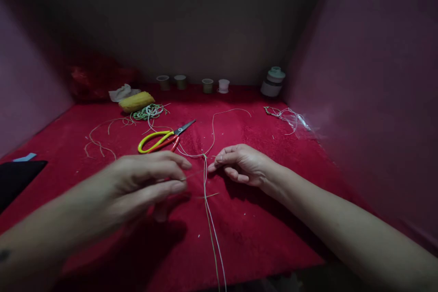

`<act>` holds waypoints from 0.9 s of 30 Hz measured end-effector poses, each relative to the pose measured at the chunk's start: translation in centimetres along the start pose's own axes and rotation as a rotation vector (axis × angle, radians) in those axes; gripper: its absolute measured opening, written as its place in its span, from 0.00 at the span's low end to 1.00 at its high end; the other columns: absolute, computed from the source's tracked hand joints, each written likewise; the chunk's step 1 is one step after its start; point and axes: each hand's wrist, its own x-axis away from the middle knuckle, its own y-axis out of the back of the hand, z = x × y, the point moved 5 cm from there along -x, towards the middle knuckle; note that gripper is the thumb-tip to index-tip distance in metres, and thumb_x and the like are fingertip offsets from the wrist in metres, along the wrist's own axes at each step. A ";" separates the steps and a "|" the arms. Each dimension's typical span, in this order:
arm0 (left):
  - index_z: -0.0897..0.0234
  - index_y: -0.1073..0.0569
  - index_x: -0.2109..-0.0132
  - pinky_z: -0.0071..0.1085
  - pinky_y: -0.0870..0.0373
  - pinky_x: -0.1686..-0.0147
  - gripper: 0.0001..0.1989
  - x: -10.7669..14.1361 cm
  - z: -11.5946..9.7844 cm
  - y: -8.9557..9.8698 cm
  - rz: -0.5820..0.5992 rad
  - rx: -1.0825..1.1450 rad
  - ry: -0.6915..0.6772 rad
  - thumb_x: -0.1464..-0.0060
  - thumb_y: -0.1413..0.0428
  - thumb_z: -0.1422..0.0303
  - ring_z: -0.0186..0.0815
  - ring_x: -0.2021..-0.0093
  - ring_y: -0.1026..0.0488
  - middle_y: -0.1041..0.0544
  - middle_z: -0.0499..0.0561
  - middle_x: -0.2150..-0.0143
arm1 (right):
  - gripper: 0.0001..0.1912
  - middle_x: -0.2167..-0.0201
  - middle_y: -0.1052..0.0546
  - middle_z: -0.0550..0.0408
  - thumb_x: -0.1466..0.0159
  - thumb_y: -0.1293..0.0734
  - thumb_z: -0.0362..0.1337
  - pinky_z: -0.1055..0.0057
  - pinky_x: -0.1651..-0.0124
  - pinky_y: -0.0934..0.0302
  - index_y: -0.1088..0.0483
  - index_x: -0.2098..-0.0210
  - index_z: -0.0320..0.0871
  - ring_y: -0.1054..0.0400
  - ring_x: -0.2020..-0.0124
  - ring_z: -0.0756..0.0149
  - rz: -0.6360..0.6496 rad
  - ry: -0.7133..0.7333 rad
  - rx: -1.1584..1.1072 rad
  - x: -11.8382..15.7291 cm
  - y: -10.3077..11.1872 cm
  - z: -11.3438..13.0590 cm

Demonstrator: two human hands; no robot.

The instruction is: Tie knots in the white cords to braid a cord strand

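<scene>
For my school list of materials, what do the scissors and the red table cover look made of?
Scissors: grey blades with a slight shine, probably metal; smooth, bright yellow and orange-red handles, maybe plastic. Red table cover: matte and unevenly shaded, so perhaps fabric.

Four spools [207, 86], one bottle [273, 83], one pair of scissors [156, 140], one yellow roll [137, 101]

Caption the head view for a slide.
Two bare hands work thin cords over a red cloth, scissors behind the left hand.
</scene>
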 end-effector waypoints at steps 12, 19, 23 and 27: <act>0.65 0.33 0.75 0.21 0.47 0.85 0.15 -2.9 1.1 1.3 -0.117 -0.460 -0.101 0.48 0.53 0.60 0.25 0.84 0.44 0.39 0.44 0.83 | 0.08 0.82 0.28 0.60 0.47 0.37 0.26 0.81 0.92 0.53 0.40 0.70 0.42 0.41 0.89 0.75 -0.175 0.174 0.169 -0.2 0.2 0.1; 0.63 0.32 0.68 0.26 0.47 0.79 0.10 -4.9 3.5 -0.6 -0.195 -0.760 -0.154 0.46 0.53 0.63 0.27 0.81 0.43 0.36 0.45 0.80 | 0.09 0.82 0.32 0.64 0.46 0.42 0.27 0.81 0.90 0.54 0.36 0.68 0.43 0.45 0.90 0.78 -0.131 0.295 0.494 0.2 -0.3 0.6; 0.63 0.35 0.69 0.24 0.49 0.80 0.08 -5.0 3.5 -1.0 -0.217 -0.703 -0.192 0.45 0.53 0.65 0.26 0.83 0.43 0.37 0.43 0.82 | 0.13 0.82 0.30 0.61 0.48 0.44 0.24 0.79 0.79 0.44 0.30 0.73 0.41 0.38 0.83 0.77 -0.169 0.443 0.832 0.1 -0.1 0.8; 0.64 0.34 0.73 0.25 0.46 0.77 0.09 -4.8 3.0 -1.5 -0.274 -0.728 -0.280 0.45 0.51 0.67 0.27 0.80 0.41 0.37 0.44 0.80 | 0.14 0.70 0.23 0.54 0.47 0.42 0.24 0.72 0.63 0.39 0.27 0.68 0.40 0.31 0.69 0.70 -0.236 0.602 1.116 0.5 -0.6 1.2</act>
